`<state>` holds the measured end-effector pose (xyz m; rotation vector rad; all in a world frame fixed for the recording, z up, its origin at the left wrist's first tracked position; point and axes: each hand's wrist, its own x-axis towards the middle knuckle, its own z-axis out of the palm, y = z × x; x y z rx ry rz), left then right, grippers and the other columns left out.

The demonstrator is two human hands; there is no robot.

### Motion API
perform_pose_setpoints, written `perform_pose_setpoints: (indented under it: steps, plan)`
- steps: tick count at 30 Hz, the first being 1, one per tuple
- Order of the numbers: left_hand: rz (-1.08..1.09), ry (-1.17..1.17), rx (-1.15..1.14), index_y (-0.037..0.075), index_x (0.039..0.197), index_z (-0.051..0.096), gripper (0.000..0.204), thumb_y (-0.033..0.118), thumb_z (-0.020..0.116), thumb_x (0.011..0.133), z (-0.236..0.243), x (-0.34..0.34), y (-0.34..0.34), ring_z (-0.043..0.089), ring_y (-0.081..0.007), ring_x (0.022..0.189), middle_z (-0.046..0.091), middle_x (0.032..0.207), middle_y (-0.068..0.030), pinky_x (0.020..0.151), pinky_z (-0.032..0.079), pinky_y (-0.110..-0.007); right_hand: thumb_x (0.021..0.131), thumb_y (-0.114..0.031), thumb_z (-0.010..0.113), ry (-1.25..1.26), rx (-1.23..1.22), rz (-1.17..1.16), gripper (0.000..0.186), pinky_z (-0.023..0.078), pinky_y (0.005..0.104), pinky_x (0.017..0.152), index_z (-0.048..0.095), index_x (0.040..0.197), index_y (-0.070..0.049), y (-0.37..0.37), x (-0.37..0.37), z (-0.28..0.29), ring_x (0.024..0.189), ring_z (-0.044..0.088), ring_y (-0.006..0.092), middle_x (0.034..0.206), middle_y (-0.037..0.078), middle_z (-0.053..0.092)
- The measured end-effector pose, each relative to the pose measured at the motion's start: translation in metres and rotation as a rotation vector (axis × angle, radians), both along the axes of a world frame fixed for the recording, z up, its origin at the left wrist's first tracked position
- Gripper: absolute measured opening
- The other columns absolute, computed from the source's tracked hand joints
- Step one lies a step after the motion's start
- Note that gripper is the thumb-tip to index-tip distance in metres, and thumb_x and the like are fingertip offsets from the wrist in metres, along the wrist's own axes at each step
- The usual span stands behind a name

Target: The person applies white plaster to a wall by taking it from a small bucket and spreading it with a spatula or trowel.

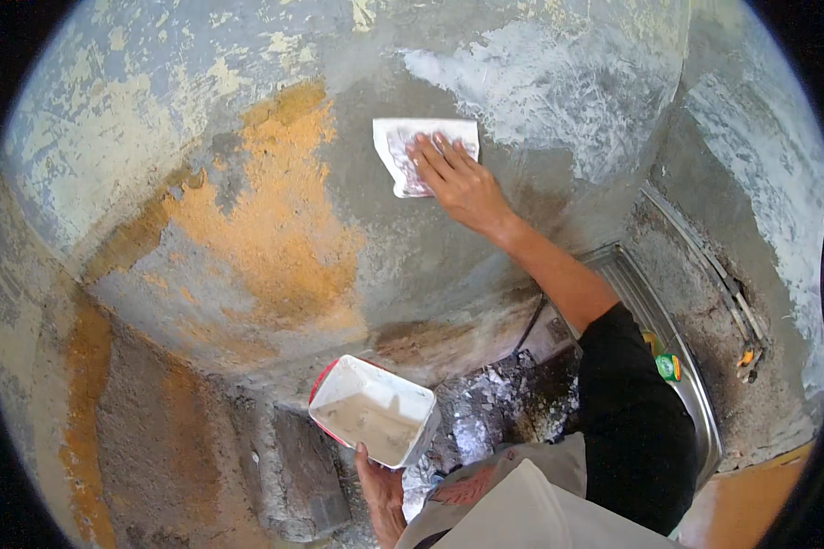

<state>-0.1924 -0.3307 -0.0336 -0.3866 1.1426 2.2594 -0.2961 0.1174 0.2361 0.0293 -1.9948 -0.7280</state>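
My right hand (453, 188) lies with fingers outstretched on a white sheet or cloth (394, 137), pressing it flat against a patchy grey wall (366, 229); whether it is paper or fabric I cannot tell. Low in the view, my left hand (380, 494) grips the near edge of a white plastic tub (375, 412) with a red edge and beige material inside. The wall around the sheet carries flaking pale paint, an exposed ochre patch (275, 220) and rough white smears (568, 82).
To the right are a steel sink drainboard (696, 412) with a green packet (667, 368) and pipes (723, 288) along the side wall. A dark, debris-strewn recess (504, 403) lies below. A rough concrete ledge (293, 476) stands at the lower left.
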Motion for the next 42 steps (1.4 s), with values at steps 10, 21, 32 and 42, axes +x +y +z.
perform_pose_setpoints:
  steps: [10,21,32,42]
  plan:
    - [0.043,0.196,0.168,0.011,0.161,0.030,0.069,0.032,0.060,0.103,0.014,0.003,-0.001,0.044,-0.0294,0.144,0.043,0.159,-0.0113,0.117,0.038,-0.047,0.096,-0.008,0.062,0.433,-0.322,-0.044,0.044,0.061,0.0362,0.087,0.060,0.140,-0.005,0.020,-0.017,0.022,0.118,0.068,0.0311,0.139,0.011,0.066]
    - [0.055,0.449,-0.161,0.006,0.163,0.025,0.087,0.030,0.071,0.093,0.046,-0.009,-0.015,0.040,-0.0293,0.146,0.040,0.158,-0.0139,0.120,0.032,-0.046,0.090,-0.013,0.072,0.152,-2.512,0.917,0.028,0.058,0.0357,0.078,0.069,0.113,0.003,-0.151,0.101,-0.133,0.086,0.071,0.0198,0.102,0.008,0.073]
    - [-0.014,0.384,-0.142,0.005,0.162,0.028,0.096,0.026,0.078,0.083,0.029,0.002,-0.032,0.048,-0.0294,0.137,0.047,0.152,-0.0164,0.117,0.037,-0.046,0.090,-0.018,0.073,-0.156,-2.450,0.459,0.034,0.060,0.0369,0.074,0.067,0.114,0.004,-0.221,0.167,-0.146,0.085,0.073,0.0207,0.100,0.012,0.073]
    - [-0.107,0.408,-0.102,0.007,0.164,0.017,0.115,0.030,0.088,0.076,0.022,0.025,-0.044,0.044,-0.0313,0.143,0.040,0.156,-0.0156,0.117,0.040,-0.048,0.090,-0.010,0.068,-0.615,-1.368,0.357,0.049,0.056,0.0505,0.085,0.055,0.135,0.001,-0.306,0.148,-0.167,0.100,0.067,0.0471,0.112,0.026,0.067]
